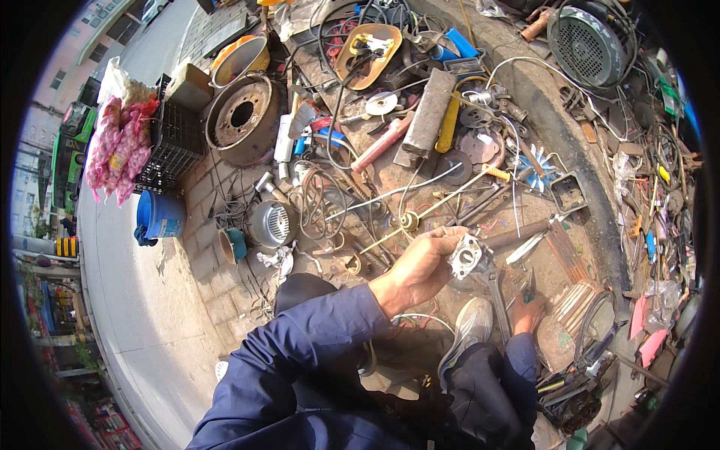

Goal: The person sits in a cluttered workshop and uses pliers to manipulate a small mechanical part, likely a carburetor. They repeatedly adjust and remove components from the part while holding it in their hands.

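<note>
A small cast-metal part with a round bore and bolt holes, much like a carburetor body point(468, 256), is pinched in the fingers of my left hand point(424, 260), held up in front of me. Lower and to the right, my right hand point(527, 314) grips what looks like pliers point(529, 288), jaws pointing up and away from me. A large metal wrench point(498, 306) stretches between my right hand and my shoe point(472, 329). Behind the metal part lies a dark metal pipe point(514, 235). My right palm is partly hidden by its fingers and sleeve.
Tools and scrap cover the ground: a rusty wheel rim point(243, 119), a stone block point(430, 112), a metal cup-shaped part point(274, 224), wooden slats point(567, 253) and loose cables point(320, 197). A curb point(602, 225) runs along the right. On the left stand a blue bucket point(162, 214) and a black crate point(171, 146).
</note>
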`<state>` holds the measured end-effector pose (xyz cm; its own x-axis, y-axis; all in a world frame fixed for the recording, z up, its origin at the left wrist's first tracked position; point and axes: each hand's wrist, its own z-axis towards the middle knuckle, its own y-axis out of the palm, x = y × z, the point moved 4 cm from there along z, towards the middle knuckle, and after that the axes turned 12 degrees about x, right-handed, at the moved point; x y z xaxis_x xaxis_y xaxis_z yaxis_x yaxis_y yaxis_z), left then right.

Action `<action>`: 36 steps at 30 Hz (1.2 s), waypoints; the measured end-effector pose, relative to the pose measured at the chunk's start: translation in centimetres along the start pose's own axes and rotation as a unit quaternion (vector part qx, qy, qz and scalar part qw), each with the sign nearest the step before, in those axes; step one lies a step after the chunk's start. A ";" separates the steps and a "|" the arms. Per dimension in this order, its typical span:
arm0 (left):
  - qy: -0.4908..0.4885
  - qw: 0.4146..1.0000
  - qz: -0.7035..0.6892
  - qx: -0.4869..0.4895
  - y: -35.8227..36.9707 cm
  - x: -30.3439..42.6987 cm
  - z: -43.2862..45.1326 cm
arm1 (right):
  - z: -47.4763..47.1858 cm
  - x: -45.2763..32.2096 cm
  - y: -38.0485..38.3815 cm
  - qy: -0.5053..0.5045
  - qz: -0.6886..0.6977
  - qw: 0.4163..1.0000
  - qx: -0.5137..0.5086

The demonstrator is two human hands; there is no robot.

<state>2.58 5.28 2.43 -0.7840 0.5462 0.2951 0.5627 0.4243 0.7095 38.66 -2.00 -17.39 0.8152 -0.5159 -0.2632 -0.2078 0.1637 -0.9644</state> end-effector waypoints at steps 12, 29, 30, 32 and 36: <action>0.198 0.960 0.200 0.002 3.6 2.3 -5.0 | -1.6 -13.5 -19.0 -0.007 0.465 0.865 -0.188; 0.295 0.897 0.248 -0.218 7.6 2.9 -11.4 | -7.9 -26.5 -34.4 -0.185 0.513 0.800 -0.251; 0.312 0.890 0.238 -0.232 7.6 3.2 -11.5 | -7.7 -26.6 -34.3 -0.197 0.510 0.802 -0.241; 0.302 0.893 0.203 -0.264 7.5 3.5 -11.5 | -7.5 -26.8 -33.9 -0.199 0.535 0.782 -0.250; 0.281 0.894 0.155 -0.314 7.5 4.2 -11.0 | -6.9 -27.2 -32.7 -0.190 0.567 0.760 -0.256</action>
<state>0.57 2.82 16.05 -0.7228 0.0427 0.6898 0.6566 -0.2689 0.7047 19.52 0.92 21.09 0.0327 0.0076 -0.9994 -0.9964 -0.0777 -0.0332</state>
